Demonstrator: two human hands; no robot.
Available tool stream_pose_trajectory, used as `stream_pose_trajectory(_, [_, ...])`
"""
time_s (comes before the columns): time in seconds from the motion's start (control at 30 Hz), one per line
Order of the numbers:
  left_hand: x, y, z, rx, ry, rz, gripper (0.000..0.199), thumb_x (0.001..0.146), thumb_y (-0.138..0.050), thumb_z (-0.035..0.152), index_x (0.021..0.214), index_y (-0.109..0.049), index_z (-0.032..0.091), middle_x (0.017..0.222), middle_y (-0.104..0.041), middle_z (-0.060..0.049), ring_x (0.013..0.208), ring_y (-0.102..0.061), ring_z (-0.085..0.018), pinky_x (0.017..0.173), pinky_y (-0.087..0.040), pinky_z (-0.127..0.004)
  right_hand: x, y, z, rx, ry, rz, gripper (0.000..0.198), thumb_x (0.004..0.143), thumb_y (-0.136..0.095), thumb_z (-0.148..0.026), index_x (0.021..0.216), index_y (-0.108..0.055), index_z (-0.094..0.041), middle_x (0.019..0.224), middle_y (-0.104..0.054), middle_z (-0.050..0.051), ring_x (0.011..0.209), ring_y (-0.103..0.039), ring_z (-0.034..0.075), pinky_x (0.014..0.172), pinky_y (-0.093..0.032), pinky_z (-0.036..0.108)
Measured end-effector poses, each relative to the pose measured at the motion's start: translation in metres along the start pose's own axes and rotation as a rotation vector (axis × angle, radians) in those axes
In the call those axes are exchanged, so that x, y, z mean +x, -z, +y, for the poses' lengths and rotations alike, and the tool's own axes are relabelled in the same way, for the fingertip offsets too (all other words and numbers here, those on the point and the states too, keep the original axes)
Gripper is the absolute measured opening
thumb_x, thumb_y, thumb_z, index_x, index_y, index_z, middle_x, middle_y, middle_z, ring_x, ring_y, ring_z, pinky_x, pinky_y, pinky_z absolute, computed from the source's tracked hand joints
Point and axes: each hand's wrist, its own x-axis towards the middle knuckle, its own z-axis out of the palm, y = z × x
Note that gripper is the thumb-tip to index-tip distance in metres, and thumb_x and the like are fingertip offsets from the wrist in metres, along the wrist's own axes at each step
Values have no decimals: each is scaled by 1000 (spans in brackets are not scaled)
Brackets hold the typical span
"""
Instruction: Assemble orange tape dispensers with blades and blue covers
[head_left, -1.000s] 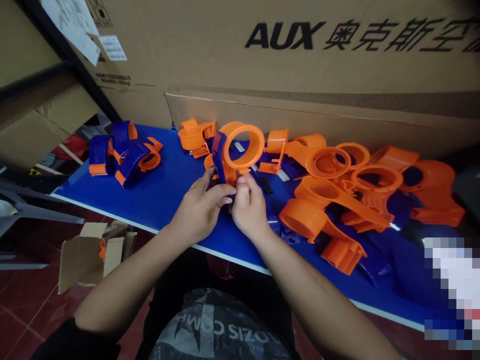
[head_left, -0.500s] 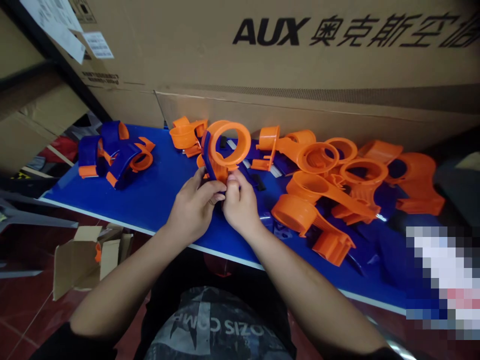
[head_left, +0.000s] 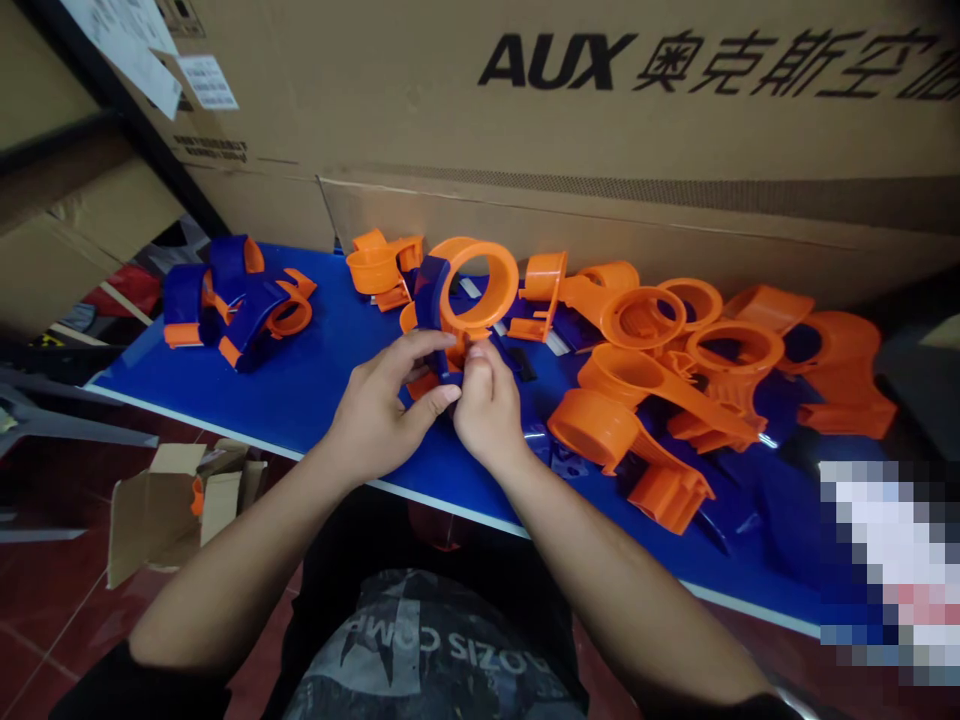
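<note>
An orange plastic tape dispenser (head_left: 453, 318) is held upright between my hands at the table's middle, its ring at the top. A curved dark blue cover (head_left: 429, 292) lies along its left side. My left hand (head_left: 381, 412) grips the cover's lower end, thumb and forefinger bent around it. With closed fingers, my right hand (head_left: 489, 408) pinches the dispenser's lower part just under the ring. My fingers partly hide where the two pieces meet.
Several orange dispensers (head_left: 592, 425) are piled on the right of the blue table (head_left: 337, 375), with blue covers among them. At the left lie several blue-and-orange dispensers (head_left: 255, 315). A large cardboard box (head_left: 390, 110) stands behind. An open carton (head_left: 150, 520) sits on the floor.
The blue cover has tilted outward slightly, and its lower end now shows between my hands. My left thumb and fingers have spread wider around it. The view has shifted slightly.
</note>
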Motion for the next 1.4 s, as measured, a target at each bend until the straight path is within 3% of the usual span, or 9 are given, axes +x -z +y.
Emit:
stream_pose_trajectory(0.2, [0, 0, -1, -15, 6, 16, 47, 96, -78, 38, 139, -62, 28, 136, -73, -9, 107, -78, -19, 97, -66, -32, -1, 0, -1, 3, -33, -8, 29, 106, -39, -36, 107, -66, -24, 94, -73, 4, 87, -65, 23, 85, -51, 38])
stream_pose_trajectory(0.33, [3, 5, -2, 97, -66, -11, 49, 98, -75, 45, 141, -63, 27, 136, -74, -10, 104, -78, -19, 94, -66, -31, 0, 0, -1, 17, -52, -14, 30, 107, -39, -38, 106, -66, -24, 94, -73, 4, 86, -65, 23, 82, -50, 37])
stream_pose_trajectory(0.47, [7, 11, -2, 272, -180, -45, 36, 99, -72, 46, 129, -71, 25, 118, -76, -9, 105, -76, -20, 92, -63, -32, 0, 0, -2, 21, -18, -24, 31, 107, -37, -36, 112, -66, -23, 98, -74, 5, 87, -67, 24, 84, -51, 38])
stream_pose_trajectory(0.6, [10, 13, -3, 291, -250, -63, 26, 102, -68, 45, 115, -71, 23, 103, -74, -6, 89, -71, -17, 81, -59, -27, 0, -1, -1, -7, 6, -23, 31, 108, -38, -36, 108, -65, -23, 95, -73, 5, 86, -66, 23, 83, -50, 38])
stream_pose_trajectory(0.87, [11, 12, 1, 274, -253, -49, 25, 103, -66, 46, 112, -67, 22, 101, -72, -5, 87, -71, -15, 76, -56, -24, -1, 1, 2, -8, 0, -12, 30, 107, -41, -39, 104, -67, -23, 102, -75, 8, 94, -68, 25, 92, -52, 41])
stream_pose_trajectory(1.2, [14, 10, 0, 260, -229, -55, 29, 101, -68, 48, 116, -67, 23, 99, -73, -4, 85, -71, -15, 77, -57, -25, -1, 2, -1, -2, 36, -6, 30, 107, -41, -37, 116, -67, -23, 106, -76, 8, 96, -70, 25, 91, -53, 40])
stream_pose_trajectory(1.4, [16, 10, 4, 251, -230, -80, 27, 102, -68, 45, 114, -67, 22, 104, -74, -5, 95, -73, -17, 83, -58, -25, -1, 0, 1, 17, 26, -9, 30, 107, -41, -37, 116, -66, -24, 108, -77, 7, 97, -70, 24, 92, -54, 40])
